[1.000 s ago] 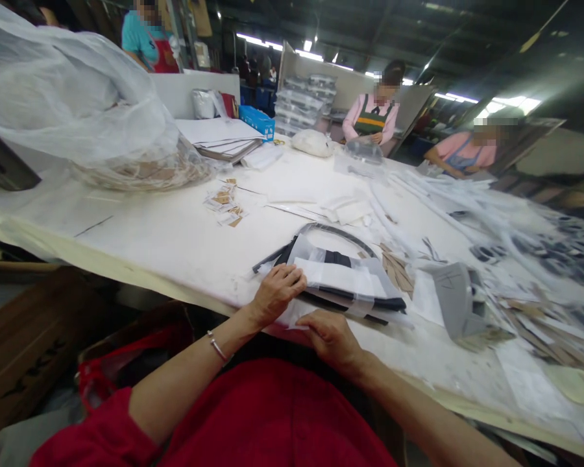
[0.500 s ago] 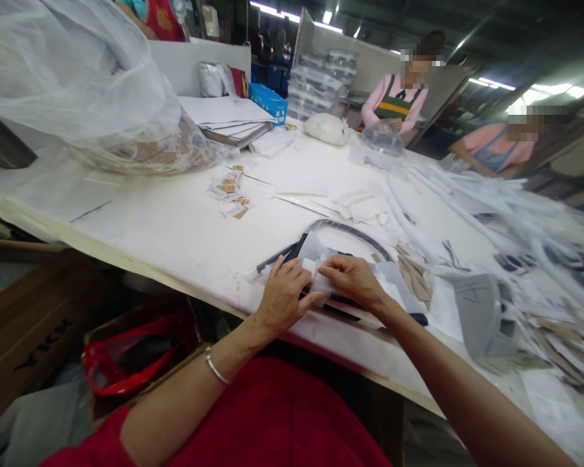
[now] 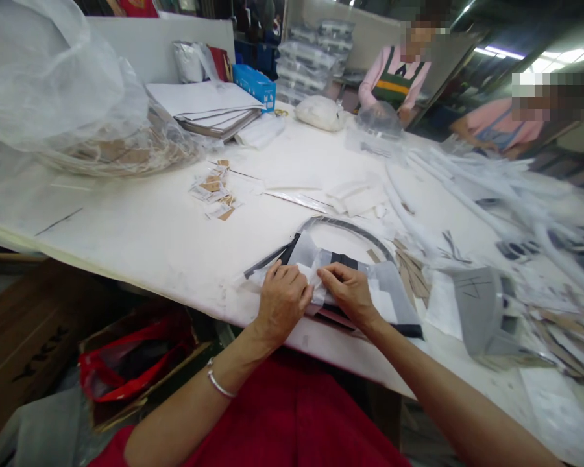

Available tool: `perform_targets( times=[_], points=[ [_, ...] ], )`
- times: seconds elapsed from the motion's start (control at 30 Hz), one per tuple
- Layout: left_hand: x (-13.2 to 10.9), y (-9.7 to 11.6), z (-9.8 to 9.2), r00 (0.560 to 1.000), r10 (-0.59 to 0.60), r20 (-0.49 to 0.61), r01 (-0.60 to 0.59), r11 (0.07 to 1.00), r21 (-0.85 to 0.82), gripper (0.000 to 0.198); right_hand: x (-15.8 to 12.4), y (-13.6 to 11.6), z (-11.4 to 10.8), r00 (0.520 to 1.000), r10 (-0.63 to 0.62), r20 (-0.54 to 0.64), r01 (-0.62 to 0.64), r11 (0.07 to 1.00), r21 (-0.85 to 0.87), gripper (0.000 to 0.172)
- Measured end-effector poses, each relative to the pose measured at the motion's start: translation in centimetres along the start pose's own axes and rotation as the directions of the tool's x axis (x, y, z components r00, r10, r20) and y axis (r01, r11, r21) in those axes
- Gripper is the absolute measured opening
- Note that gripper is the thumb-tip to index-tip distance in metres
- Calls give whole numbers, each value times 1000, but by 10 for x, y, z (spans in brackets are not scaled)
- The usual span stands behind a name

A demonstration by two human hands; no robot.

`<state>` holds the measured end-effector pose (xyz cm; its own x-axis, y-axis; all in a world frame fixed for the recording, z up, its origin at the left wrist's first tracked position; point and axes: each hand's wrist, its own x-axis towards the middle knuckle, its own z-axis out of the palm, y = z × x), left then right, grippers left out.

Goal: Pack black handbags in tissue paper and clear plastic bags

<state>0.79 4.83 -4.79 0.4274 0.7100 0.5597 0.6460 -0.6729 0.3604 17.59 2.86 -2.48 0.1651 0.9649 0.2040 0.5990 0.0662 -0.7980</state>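
Observation:
At the table's near edge lies a grey bag with black trim, partly wrapped in thin white paper. Its dark curved handle arches out on the far side. My left hand is closed over the bag's left part, fingers curled on the white tissue paper. Close beside it, my right hand pinches the same paper between thumb and forefinger. What lies under my left fingers is hidden.
Small paper tags lie beyond the bag. A grey piece and cardboard strips are to the right. A large plastic-wrapped bundle sits far left; a blue box stands behind. Two people work across the table.
My right hand has drawn slightly down and left, showing more of the bag's black band. My left hand has closed more at the paper. The whole view has shifted a little.

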Motion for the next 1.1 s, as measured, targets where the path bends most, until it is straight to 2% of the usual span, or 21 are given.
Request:
perform_targets(
  times=[0.1, 0.23, 0.43, 0.53, 0.6, 0.67, 0.77, 0.83, 0.93, 1.0, 1.1],
  points=[
    [0, 0, 2, 1000, -5, 4, 5, 1000, -8, 12, 0, 1, 0, 998, -57, -26, 57, 998, -13, 25],
    [0, 0, 2, 999, -54, 4, 54, 998, -24, 14, 0, 5, 1, 988, -143, -52, 137, 984, -116, 22],
    [7, -1, -2, 996, -79, 42, 79, 997, 13, 15, 6, 8, 2, 994, -109, 12, 110, 976, -188, 21],
    [3, 5, -8, 999, 32, -28, -31, 999, 13, 3, 6, 8, 2, 995, -97, 12, 97, 975, -201, 21],
    [-4, 14, -10, 985, 156, -68, -155, 988, 22, 9, 4, 8, 3, 996, -94, 5, 93, 977, -194, 20],
    [-13, 23, -9, 968, 244, -53, -241, 969, 49, 16, 3, 7, 5, 996, -94, -5, 91, 977, -193, 19],
    [-23, 30, -3, 958, 285, 2, -284, 952, 111, 26, 8, 2, 3, 998, -43, 52, 53, 973, -224, 16],
    [-24, 31, -1, 956, 291, 30, -293, 948, 126, 29, 19, -6, -9, 988, 5, 153, 31, 973, -229, 18],
    [-24, 29, 0, 952, 302, 43, -305, 945, 117, 28, 33, -16, -46, 944, -5, 329, 78, 975, -209, 27],
    [-24, 27, 1, 952, 304, 26, -305, 946, 113, 28, 32, -13, -73, 913, -87, 399, 193, 953, -232, 32],
    [-28, 26, 4, 959, 285, 4, -284, 954, 97, 30, 6, 14, -98, 877, -236, 418, 397, 845, -358, 46]
  ],
)
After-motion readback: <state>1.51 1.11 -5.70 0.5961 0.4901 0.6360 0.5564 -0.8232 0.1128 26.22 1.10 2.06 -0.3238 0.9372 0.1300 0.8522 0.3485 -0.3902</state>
